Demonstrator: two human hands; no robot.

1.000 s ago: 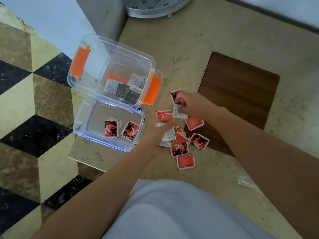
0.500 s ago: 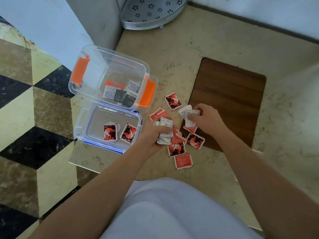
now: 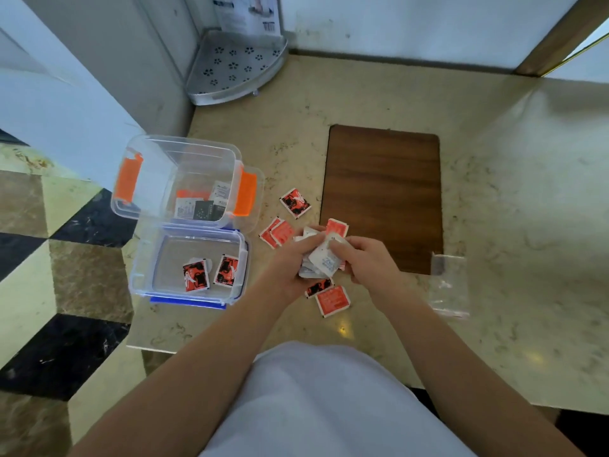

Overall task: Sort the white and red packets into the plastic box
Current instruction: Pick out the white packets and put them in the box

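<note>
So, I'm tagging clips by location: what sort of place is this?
Probably a home bathroom or washroom: a marble-look counter set in a corner, a perforated metal corner shelf on it, and polished patterned floor tiles below.

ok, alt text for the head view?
Both hands, left hand and right hand, hold a bunch of white packets above red packets scattered on a marble counter, beside an open plastic box holding white packets.
</note>
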